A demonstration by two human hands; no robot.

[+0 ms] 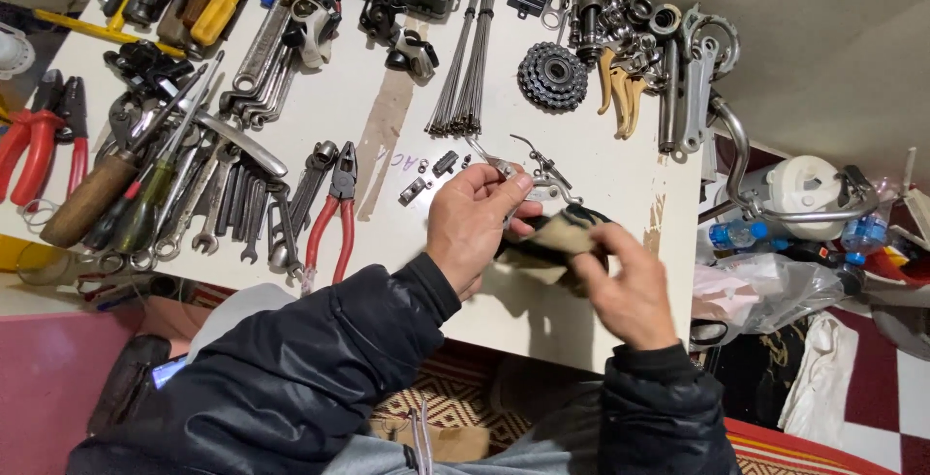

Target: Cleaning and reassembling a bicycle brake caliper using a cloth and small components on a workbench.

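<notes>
Left hand: the left hand (pixel 472 226) is clamped on a small metal brake part (pixel 528 173), fingers pinched around it, above the worktop's near edge.
Right hand: the right hand (pixel 630 288) grips a tan cloth (pixel 552 243) and presses it against the part; both hands are close together.
Worktop: the white worktop (pixel 387 233) carries everything.
Pliers: red-handled pliers (pixel 334 214) lie just left of the left hand, near the near edge.
Spanners: a row of spanners (pixel 237 209) sits towards the left edge.
Spokes: a bundle of spokes (pixel 468 63) lies mid-table.
Cog: a toothed cog cluster (pixel 552 75) rests near the far right corner.
</notes>
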